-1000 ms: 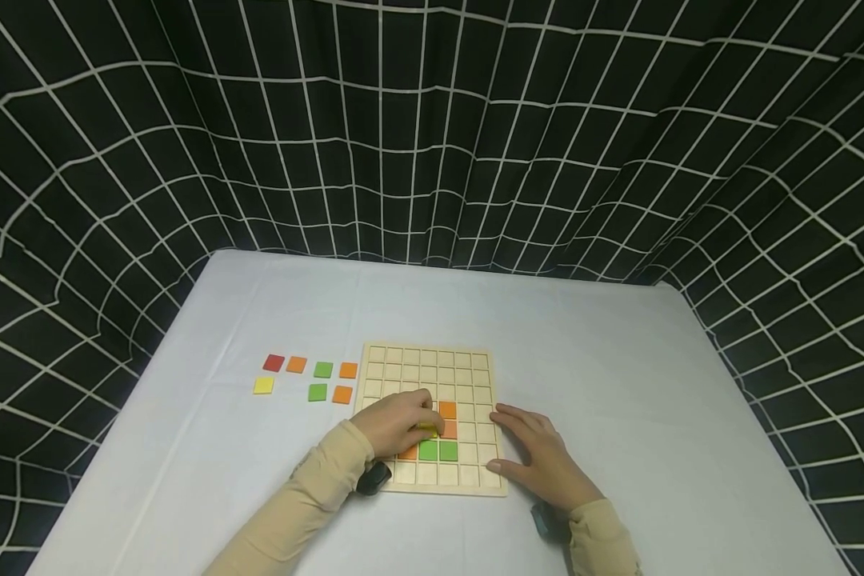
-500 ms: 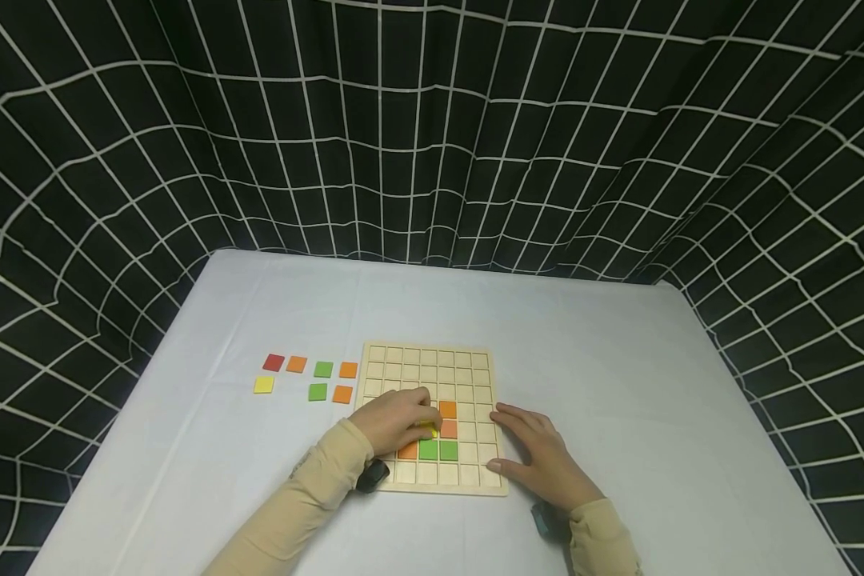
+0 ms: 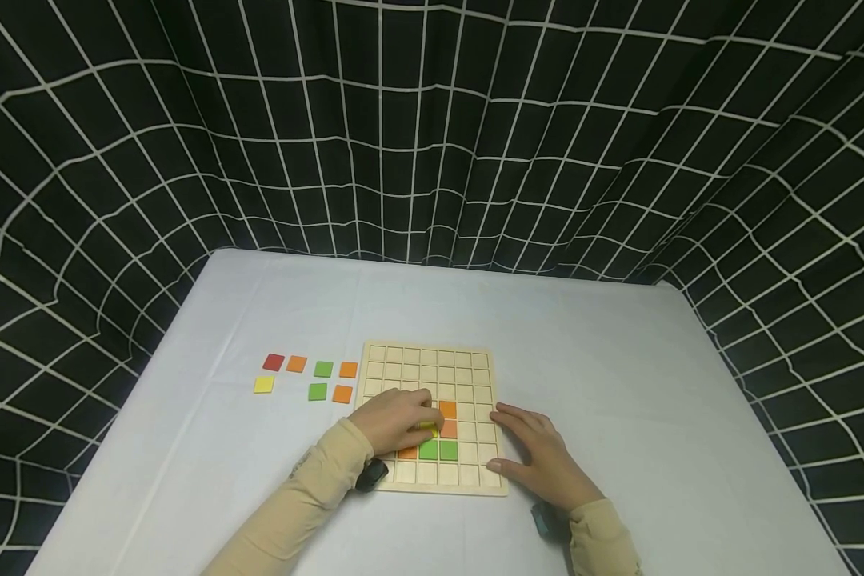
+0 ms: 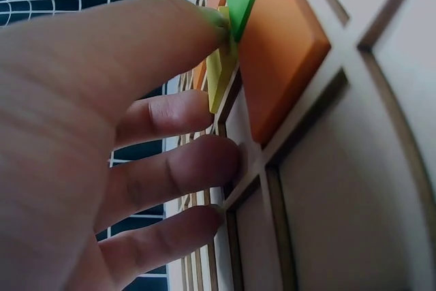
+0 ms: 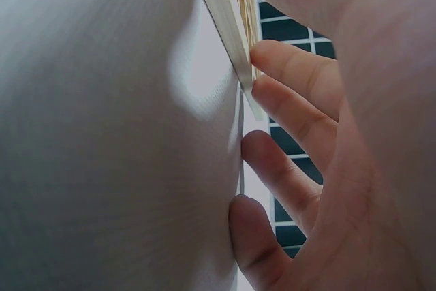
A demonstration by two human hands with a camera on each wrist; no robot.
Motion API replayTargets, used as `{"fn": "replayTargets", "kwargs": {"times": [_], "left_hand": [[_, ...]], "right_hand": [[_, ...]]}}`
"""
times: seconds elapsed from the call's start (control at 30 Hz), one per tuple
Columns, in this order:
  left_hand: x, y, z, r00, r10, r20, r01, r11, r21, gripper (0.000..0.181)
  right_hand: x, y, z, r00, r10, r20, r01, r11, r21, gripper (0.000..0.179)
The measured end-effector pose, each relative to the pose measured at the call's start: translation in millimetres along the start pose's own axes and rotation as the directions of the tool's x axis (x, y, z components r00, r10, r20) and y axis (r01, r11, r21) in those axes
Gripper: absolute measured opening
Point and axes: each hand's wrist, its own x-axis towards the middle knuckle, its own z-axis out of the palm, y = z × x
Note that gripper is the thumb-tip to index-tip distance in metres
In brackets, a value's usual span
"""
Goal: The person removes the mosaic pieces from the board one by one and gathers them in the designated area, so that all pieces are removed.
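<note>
- Pinching a yellow tile [image 4: 220, 69] on the wooden board [image 3: 437, 374] with the left hand [image 3: 391, 422]; just left of a salmon tile [image 3: 449, 430], just beyond a green tile [image 3: 428, 451]; unclear whether fully seated;
- Touching the board's right edge with the right hand [image 3: 547, 462], relaxed and spread.

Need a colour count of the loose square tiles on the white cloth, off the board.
Red flat square tile: 1
Yellow flat square tile: 1
Green flat square tiles: 2
Orange flat square tiles: 3
Total: 7, leaving out those on the pale wooden grid board.
</note>
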Motion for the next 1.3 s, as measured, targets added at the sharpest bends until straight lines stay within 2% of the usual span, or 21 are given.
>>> {"fn": "replayTargets", "kwargs": {"times": [0.17,0.37,0.77,1.13,1.3], "left_hand": [[-0.3,-2.5,1.3,1.000,0.026,0.013,-0.026,0.999,0.033,0.010],[-1.0,-1.2,-1.1,0.999,0.026,0.027,-0.026,1.000,0.008,0.011],[-1.9,3.0,-7.4,0.994,-0.063,0.086,0.067,0.997,-0.049,0.011],[-1.9,-0.4,-4.5,0.996,-0.075,0.055,0.079,0.994,-0.078,0.012],[-1.9,2.8,-11.3,0.994,-0.106,0.034,0.108,0.991,-0.078,0.014]], "right_hand": [[-0.3,0.2,0.0,1.000,0.004,0.005,-0.004,1.000,-0.002,0.074],[0.0,0.7,0.1,1.000,0.009,0.009,-0.009,1.000,0.002,0.074],[0.3,0.9,0.7,0.999,0.029,0.015,-0.029,1.000,0.004,0.074],[0.9,1.7,1.5,0.999,0.030,0.015,-0.030,1.000,0.003,0.074],[0.1,2.3,2.1,1.000,0.021,0.009,-0.021,1.000,0.002,0.074]]}}
